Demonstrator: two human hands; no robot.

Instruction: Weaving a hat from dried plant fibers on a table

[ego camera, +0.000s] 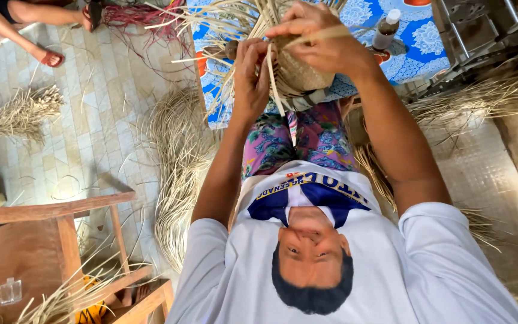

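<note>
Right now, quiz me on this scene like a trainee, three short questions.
1. True or false: the right hand grips the basket.
2. The bottle sits on: A the wooden stool, B the blue cloth, C the tiled floor?
3. Fill in: the left hand pinches a pale ____.
Key: 1 true; 2 B; 3 strip.
</note>
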